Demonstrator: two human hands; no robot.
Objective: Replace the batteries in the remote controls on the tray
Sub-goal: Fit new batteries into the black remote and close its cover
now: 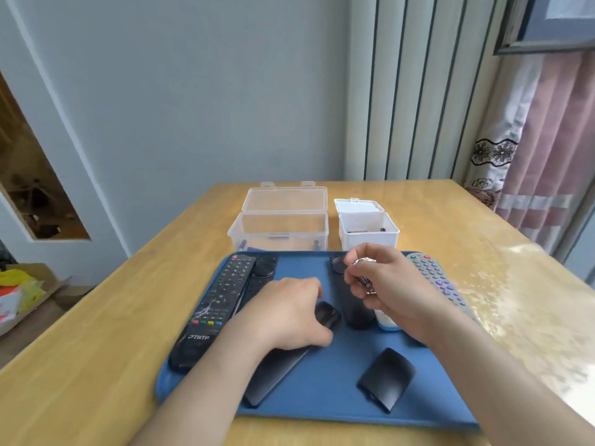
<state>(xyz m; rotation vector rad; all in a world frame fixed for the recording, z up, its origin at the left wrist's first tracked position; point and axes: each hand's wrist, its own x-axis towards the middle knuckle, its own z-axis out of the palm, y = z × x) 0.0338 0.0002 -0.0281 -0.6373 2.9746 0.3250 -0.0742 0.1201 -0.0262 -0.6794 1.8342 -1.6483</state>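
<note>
While the left hand (289, 313) is gripping a black remote (273, 375) lying on the tray (322, 400), the right hand (389, 284) is pinching batteries (363, 280) (their count is unclear) just above a second remote (354, 312). A loose cover (386, 378) is lying near right on the tray, with a clear box (280, 226) sitting beyond the far edge.

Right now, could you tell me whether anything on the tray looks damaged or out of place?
Yes. The long black remote at the tray's left edge bears white crack-like marks just above its coloured buttons. What looks like a black battery cover also lies loose and askew near the tray's front right.
</note>
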